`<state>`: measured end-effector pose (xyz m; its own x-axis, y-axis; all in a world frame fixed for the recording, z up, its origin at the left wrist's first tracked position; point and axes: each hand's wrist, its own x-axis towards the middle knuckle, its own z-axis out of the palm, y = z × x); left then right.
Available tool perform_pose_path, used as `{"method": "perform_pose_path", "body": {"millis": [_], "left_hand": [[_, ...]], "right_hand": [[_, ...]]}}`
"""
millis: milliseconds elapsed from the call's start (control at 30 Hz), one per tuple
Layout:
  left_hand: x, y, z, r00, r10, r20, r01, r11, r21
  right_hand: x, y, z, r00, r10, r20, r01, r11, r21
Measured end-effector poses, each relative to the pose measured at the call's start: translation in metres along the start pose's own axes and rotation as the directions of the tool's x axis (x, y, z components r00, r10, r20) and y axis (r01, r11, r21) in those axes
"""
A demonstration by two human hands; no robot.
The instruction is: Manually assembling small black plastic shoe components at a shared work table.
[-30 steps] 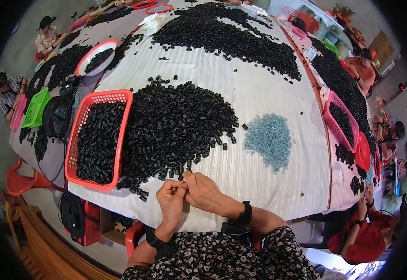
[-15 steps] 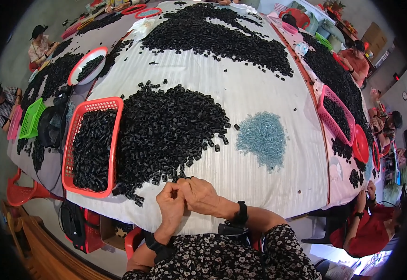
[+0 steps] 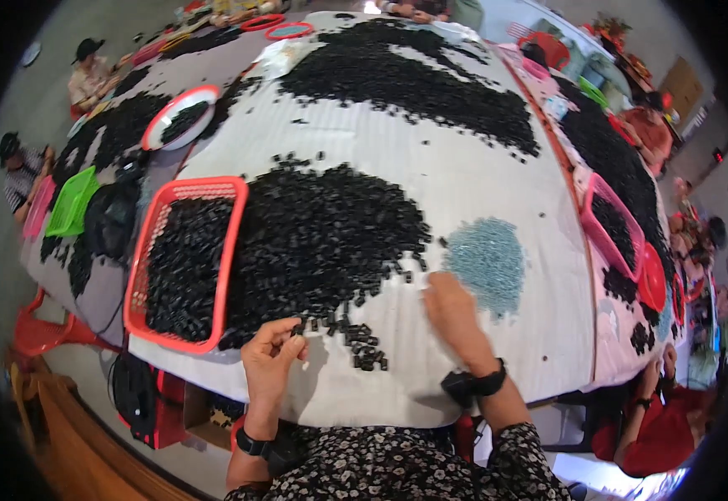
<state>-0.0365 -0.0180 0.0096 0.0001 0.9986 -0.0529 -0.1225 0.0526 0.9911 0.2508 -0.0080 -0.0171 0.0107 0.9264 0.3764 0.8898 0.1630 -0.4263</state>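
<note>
White-covered table [image 3: 364, 146] extending beneath and ahead of both hands; other people [image 3: 652, 138] sitting well beyond right hand [image 3: 457, 317]. Red basket [image 3: 231, 259] standing ahead-left of left hand [image 3: 265, 363], holding black pieces. Black pile [image 3: 331, 234] lying ahead of left hand; pale blue pile [image 3: 487, 259] lying just ahead-right of right hand. Left hand pinching black piece [image 3: 297, 329]. Right hand blurring; grip not discernible. Versus earlier frame: hands no longer meeting; loose black cluster [image 3: 362, 341] now lying between them.
</note>
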Motion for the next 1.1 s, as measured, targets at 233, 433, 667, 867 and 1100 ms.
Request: {"method": "perform_pose_path", "body": {"millis": [233,433,667,867,1100], "left_hand": [[0.018,0.032,-0.050,0.908,0.303,-0.291,-0.203,0.923,0.327],[0.037,0.051,-0.078,0.845,0.436,-0.309,-0.014,0.596,0.803],[0.021,0.031,-0.056,0.710,0.671,0.215,-0.483,0.241,0.842],[0.012,-0.019,-0.022,0.753,0.456,0.474,-0.604,0.195,0.773],[0.016,-0.034,-0.015,0.815,0.331,0.476,-0.552,0.195,0.810]], "right_hand": [[0.004,0.024,-0.004,0.997,0.041,0.067,-0.023,0.970,-0.241],[0.010,0.033,0.005,0.987,0.122,0.108,-0.095,0.968,-0.232],[0.037,0.001,-0.003,0.991,-0.003,-0.136,0.013,0.997,0.079],[0.016,-0.040,0.025,0.992,0.103,-0.072,-0.046,0.834,0.550],[0.010,-0.030,0.037,0.989,0.149,-0.016,-0.099,0.733,0.672]]}}
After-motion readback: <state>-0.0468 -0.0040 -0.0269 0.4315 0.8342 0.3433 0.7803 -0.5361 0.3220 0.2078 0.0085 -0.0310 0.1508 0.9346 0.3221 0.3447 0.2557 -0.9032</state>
